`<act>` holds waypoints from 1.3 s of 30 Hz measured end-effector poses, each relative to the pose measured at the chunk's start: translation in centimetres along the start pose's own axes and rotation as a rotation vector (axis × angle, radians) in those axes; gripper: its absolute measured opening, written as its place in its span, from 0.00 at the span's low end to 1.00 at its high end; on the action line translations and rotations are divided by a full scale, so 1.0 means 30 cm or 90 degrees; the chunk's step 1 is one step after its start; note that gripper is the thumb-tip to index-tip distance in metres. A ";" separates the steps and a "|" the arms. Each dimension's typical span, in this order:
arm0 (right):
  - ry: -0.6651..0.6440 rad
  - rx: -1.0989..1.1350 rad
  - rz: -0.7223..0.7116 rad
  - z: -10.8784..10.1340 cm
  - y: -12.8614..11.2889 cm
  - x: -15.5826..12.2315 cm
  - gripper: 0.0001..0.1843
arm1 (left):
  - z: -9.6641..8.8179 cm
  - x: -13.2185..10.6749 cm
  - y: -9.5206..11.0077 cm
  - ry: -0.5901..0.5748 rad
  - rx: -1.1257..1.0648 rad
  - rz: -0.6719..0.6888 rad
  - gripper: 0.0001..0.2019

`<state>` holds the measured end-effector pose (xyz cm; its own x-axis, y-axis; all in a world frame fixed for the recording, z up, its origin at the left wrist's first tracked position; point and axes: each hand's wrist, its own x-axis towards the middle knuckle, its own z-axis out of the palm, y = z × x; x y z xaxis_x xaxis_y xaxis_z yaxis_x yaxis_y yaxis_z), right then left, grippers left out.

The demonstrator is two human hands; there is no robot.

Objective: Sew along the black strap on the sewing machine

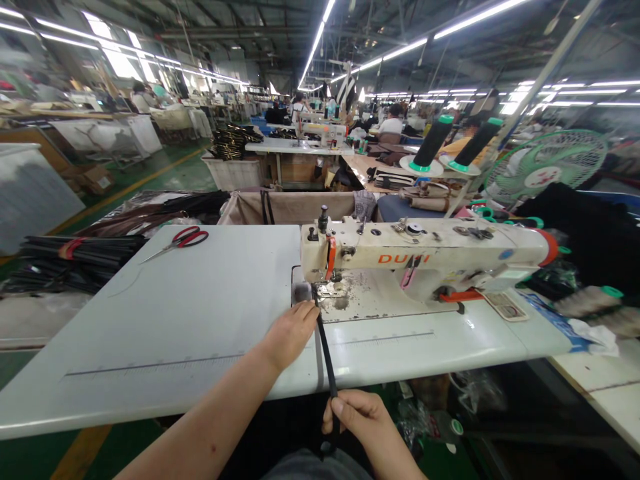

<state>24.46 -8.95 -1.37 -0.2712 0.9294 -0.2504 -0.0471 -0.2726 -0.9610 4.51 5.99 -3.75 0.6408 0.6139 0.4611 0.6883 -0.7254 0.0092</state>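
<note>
Black strap (pixel 327 350), probably light and pliable, crosses the worktop (pixel 200 293) edge from the sewing machine (pixel 425 250), best held where the right hand (pixel 361 415) pinches it, the left hand's (pixel 293 331) grip unclear.

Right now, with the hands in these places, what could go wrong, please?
The left hand is close to the working end of the sewing machine; if it runs, a fingertip might be caught.
The black strap crosses the table's front edge to the right hand; an uneven pull might shift it sideways.
The scissors lie near the far edge; a bump might knock them off.
</note>
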 end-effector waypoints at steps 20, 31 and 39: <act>-0.004 -0.012 -0.012 -0.003 0.011 0.015 0.29 | 0.034 0.016 -0.007 -0.011 0.022 -0.037 0.14; -0.033 0.028 0.020 -0.006 -0.046 -0.002 0.26 | -0.002 0.007 -0.003 -0.016 -0.005 -0.001 0.11; -0.096 -0.005 -0.088 -0.003 -0.078 0.005 0.21 | -0.014 0.008 0.002 -0.009 -0.003 -0.014 0.13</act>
<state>24.60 -8.16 0.83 -0.4034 0.9100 -0.0955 -0.0873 -0.1422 -0.9860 4.57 5.96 -3.27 0.6307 0.6335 0.4481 0.7003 -0.7135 0.0231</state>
